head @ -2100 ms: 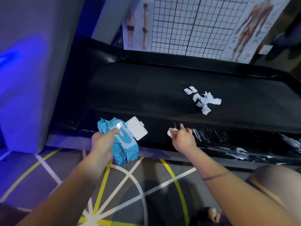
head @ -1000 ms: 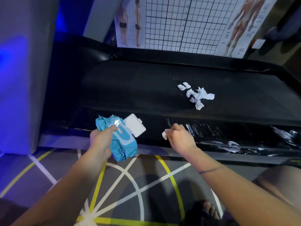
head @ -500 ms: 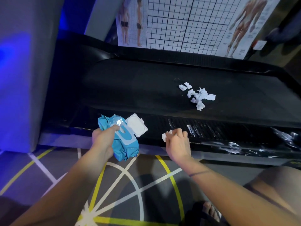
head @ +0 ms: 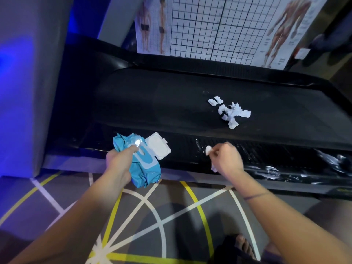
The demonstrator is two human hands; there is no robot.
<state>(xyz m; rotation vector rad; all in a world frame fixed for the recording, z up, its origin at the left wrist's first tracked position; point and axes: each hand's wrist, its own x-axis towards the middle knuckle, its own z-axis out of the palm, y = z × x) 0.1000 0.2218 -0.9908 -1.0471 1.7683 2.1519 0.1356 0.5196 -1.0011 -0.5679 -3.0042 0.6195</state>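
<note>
right hand (head: 226, 159) | grips wipe (head: 208, 149) (against treadmill rail (head: 182, 149)) | left hand (head: 120, 161) holds pack (head: 144, 168)

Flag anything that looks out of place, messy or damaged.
Torn white scraps lie loose on the treadmill belt, litter on a running surface. The near side rail shows shiny streaks right of the right hand, which pinches a white wad. The wipes pack in the left hand is crumpled, lid flipped open.

Dim, blue-tinted light; wide-angle distortion.

Gym, black treadmill belt (head: 171, 103), anatomy posture chart (head: 219, 25), marked floor (head: 152, 216)
</note>
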